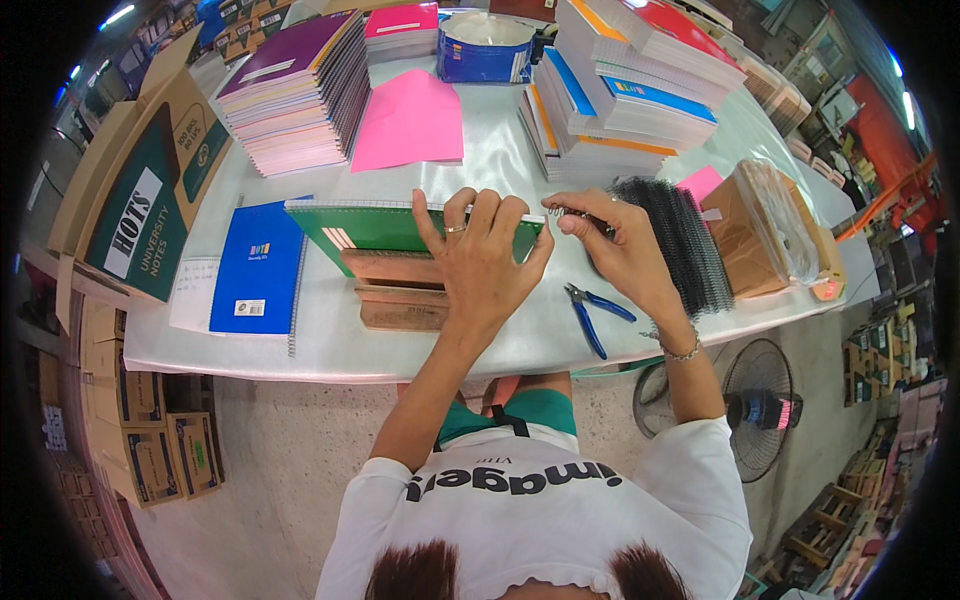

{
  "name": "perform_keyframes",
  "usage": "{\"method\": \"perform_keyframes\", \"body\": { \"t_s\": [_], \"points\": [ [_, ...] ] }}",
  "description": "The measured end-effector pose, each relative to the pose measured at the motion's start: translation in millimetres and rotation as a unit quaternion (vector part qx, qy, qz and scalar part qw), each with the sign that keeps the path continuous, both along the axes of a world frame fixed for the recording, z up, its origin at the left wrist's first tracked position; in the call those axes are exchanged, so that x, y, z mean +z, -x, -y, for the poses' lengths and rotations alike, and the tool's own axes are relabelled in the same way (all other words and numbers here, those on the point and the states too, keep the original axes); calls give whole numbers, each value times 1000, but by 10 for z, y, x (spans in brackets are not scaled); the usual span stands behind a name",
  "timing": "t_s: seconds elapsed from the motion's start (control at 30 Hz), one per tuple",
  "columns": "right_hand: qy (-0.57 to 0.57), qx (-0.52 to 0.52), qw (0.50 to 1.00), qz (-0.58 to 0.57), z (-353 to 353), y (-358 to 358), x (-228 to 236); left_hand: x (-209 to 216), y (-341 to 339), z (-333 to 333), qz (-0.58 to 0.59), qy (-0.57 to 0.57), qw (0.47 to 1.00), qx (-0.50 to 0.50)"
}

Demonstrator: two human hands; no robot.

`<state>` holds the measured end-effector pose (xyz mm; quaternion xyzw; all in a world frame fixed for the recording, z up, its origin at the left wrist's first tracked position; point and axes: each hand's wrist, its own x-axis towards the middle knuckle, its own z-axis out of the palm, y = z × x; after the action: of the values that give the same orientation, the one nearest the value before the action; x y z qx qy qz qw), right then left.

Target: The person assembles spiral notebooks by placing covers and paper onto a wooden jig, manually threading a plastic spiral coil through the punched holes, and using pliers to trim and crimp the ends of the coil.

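Note:
A green notebook (385,232) stands on edge in a slotted wooden block (400,310), its row of punched holes along the top. My left hand (480,250) holds the notebook near its right half, fingers bent over the upper edge. At the notebook's top right corner, my right hand (622,240) pinches a dark spiral binding coil (562,210), whose end reaches the corner. Most of this coil is hidden by the fingers. Blue-handled cutting pliers (592,315) lie with jaws apart on the table, below my right hand. Beside that wrist is a heap of black spiral coils (685,245).
A blue spiral notebook (255,270) lies left on the white-covered table (330,355). Behind stand notebook stacks (290,110) (620,110), pink sheets (410,120) and a blue container (486,50). An open carton (150,190) flanks the left; a brown box (765,235) stands right. A fan (760,405) is below.

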<state>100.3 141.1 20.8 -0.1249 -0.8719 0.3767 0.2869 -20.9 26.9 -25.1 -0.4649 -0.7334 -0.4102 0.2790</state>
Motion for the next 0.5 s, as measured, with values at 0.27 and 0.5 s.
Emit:
{"method": "perform_keyframes", "body": {
  "t_s": [0.27,0.5],
  "points": [
    [-29,7,999,-27,85,-27,-11,65,-4,183,30,21,996,-82],
    [60,12,998,20,164,-56,76,7,18,279,32,34,994,-95]
  ]
}}
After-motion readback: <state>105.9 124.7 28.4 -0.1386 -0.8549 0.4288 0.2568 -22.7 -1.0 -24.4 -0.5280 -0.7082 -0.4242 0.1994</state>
